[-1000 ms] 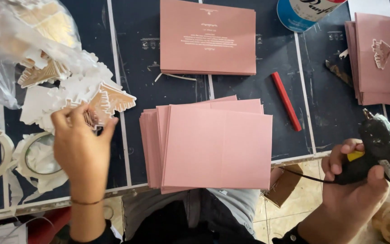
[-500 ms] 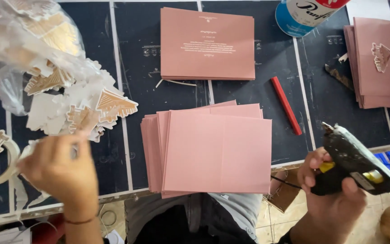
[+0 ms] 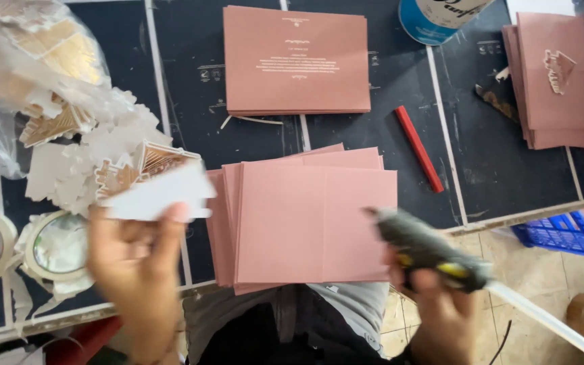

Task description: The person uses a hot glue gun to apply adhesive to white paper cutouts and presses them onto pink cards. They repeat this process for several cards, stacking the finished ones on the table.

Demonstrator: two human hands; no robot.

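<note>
Left hand [image 3: 136, 277], motion-blurred, fingers [image 3: 169, 233] pinched on the lower edge of a flat white card cutout [image 3: 160, 195], angular in outline, plain face up, raised above the table. Right hand [image 3: 444, 318] clenched around the grip of a dark glue gun [image 3: 427, 247], body scuffed and blurred, yellow patch just above the knuckles, nozzle directed toward the near edge of a fanned stack of pink envelopes [image 3: 305, 220]; matte paper, rectangular, lying between the two hands, just beyond the fingertips. Farther from the fingers, a squared stack of pink printed cards [image 3: 297, 61], pale lettering on top. Beyond the left fingertips, a heap of white and gold die-cut ornaments [image 3: 113, 162], lacy and pointed, spilling from a crinkled clear plastic bag [image 3: 15, 61] with more gold pieces inside. Outboard of the left hand, rolls of whitish tape [image 3: 55, 247]. Beyond the right hand, a red stick [image 3: 418, 149], a blue-rimmed can [image 3: 434, 17], and pink envelopes bearing a glued ornament [image 3: 555, 78]. Work surface: dark table [image 3: 190, 81] divided by pale lines, scuffed. Beside the right wrist, a blue plastic basket [image 3: 569, 233], contents not discernible, on a tiled floor [image 3: 528, 284].
</note>
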